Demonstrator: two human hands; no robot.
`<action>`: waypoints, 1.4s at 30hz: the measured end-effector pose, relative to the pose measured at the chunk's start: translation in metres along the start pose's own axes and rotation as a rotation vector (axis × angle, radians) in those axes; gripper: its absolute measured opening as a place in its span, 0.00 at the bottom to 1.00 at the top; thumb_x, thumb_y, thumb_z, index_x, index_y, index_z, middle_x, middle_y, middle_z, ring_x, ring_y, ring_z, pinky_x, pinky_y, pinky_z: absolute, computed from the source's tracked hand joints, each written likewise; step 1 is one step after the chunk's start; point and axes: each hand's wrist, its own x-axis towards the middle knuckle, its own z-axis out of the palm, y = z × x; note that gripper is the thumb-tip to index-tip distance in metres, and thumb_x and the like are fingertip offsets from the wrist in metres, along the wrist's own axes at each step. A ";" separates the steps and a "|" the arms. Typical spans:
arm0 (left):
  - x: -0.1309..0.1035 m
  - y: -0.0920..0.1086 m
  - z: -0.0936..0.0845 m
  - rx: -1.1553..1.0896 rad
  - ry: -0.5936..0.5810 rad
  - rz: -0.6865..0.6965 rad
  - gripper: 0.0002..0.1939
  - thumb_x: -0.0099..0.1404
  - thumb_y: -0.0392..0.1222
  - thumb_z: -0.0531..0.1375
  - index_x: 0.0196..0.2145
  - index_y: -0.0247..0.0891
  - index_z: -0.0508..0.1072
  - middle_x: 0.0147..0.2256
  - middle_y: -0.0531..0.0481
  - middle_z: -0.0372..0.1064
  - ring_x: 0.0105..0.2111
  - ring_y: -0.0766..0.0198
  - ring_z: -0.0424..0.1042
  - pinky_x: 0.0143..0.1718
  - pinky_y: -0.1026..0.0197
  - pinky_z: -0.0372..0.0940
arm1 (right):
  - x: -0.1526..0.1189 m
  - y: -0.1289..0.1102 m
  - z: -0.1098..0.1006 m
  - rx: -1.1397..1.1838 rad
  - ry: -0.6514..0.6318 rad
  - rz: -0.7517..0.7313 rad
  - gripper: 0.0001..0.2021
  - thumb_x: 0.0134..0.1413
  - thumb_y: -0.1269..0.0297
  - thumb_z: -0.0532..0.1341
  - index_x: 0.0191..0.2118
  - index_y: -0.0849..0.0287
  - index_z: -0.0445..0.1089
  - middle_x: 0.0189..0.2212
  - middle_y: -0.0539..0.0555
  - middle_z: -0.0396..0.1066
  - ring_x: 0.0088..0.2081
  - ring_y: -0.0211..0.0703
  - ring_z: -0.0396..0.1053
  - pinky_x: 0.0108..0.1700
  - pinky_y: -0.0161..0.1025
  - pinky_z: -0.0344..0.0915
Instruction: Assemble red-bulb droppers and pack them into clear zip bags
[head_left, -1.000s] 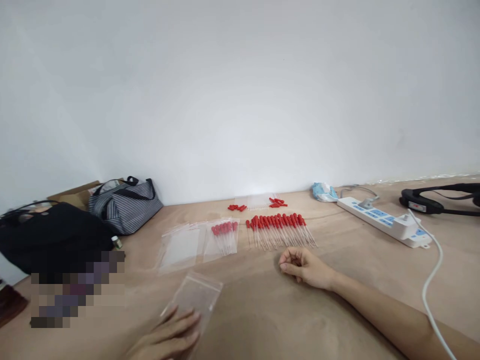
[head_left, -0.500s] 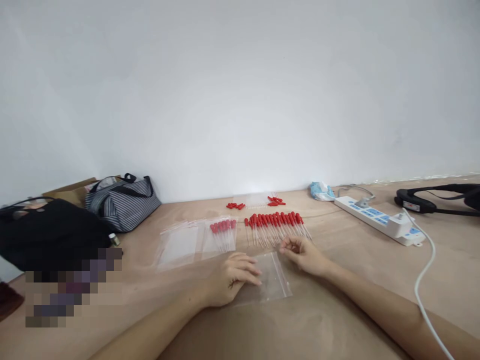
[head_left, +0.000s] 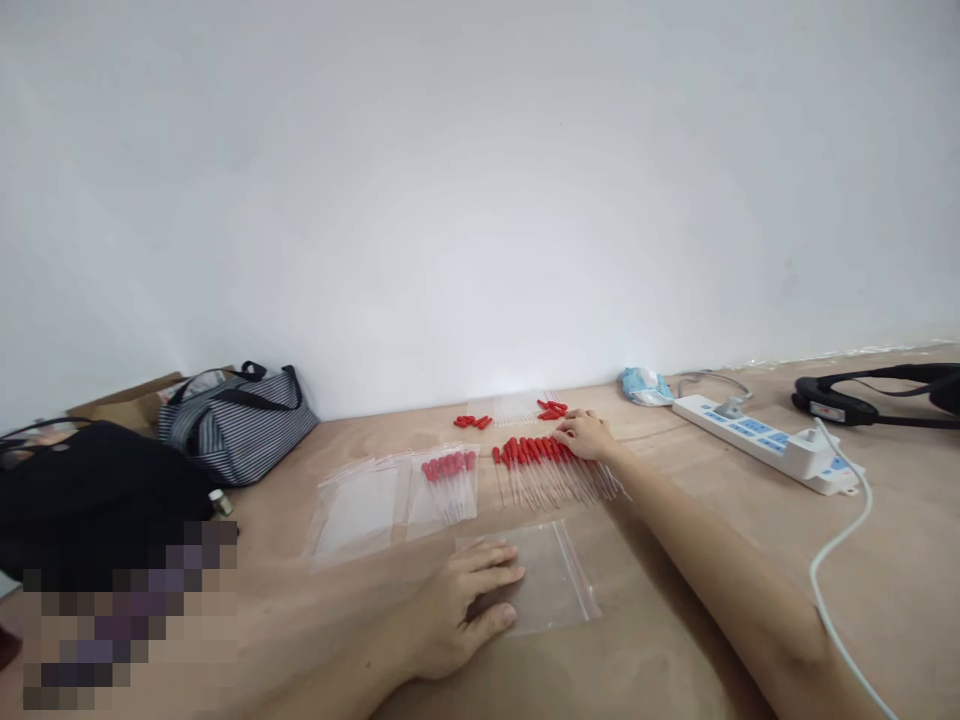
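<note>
My left hand (head_left: 469, 605) lies with its fingers apart on a clear zip-lock bag (head_left: 551, 590), pressing its left part against the table. Beyond the bag is a row of thin clear droppers (head_left: 536, 470) with red rubber bulbs, side by side. My right hand (head_left: 587, 436) reaches over the right end of that row, its fingers curled down onto the bulbs there. The hand covers those bulbs, so how many droppers it grips is hidden. Farther left, another zip-lock bag (head_left: 420, 515) has several red-bulbed droppers (head_left: 450, 475) in or on it.
Flat clear bags (head_left: 356, 510) overlap at the left. Behind the row lie loose red bulbs (head_left: 551, 410) and a bag of clear tubes (head_left: 514, 408). A power strip (head_left: 750, 435) with a white cable (head_left: 821, 590), a blue mask (head_left: 645, 385), a striped bag (head_left: 240, 425) and a black bag (head_left: 105, 490) surround the area.
My right hand has moved from beside the zip-lock bag's right edge, away from me, onto the bulbs at the row's right end. My left hand has stayed on the bag, its thumb spread wider.
</note>
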 end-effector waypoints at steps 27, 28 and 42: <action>0.000 -0.006 -0.002 -0.057 0.011 -0.162 0.28 0.57 0.47 0.56 0.55 0.41 0.56 0.56 0.45 0.53 0.54 0.52 0.53 0.54 0.48 0.51 | -0.117 -0.015 -0.010 1.250 0.106 0.384 0.20 0.37 0.45 0.60 0.25 0.57 0.57 0.20 0.48 0.64 0.19 0.33 0.62 0.22 0.32 0.58; 0.000 -0.008 -0.004 -0.071 -0.011 -0.167 0.30 0.57 0.48 0.56 0.55 0.42 0.54 0.56 0.45 0.53 0.54 0.52 0.53 0.53 0.48 0.51 | -0.119 -0.017 -0.009 1.278 0.075 0.381 0.20 0.37 0.46 0.61 0.25 0.57 0.57 0.20 0.48 0.64 0.20 0.34 0.63 0.23 0.33 0.59; 0.004 -0.007 -0.010 -0.051 -0.095 -0.029 0.26 0.59 0.49 0.54 0.54 0.43 0.57 0.57 0.46 0.51 0.57 0.54 0.48 0.55 0.46 0.46 | -0.128 -0.024 -0.025 0.980 -0.591 0.159 0.17 0.26 0.58 0.70 0.24 0.62 0.68 0.15 0.44 0.62 0.17 0.27 0.53 0.19 0.29 0.48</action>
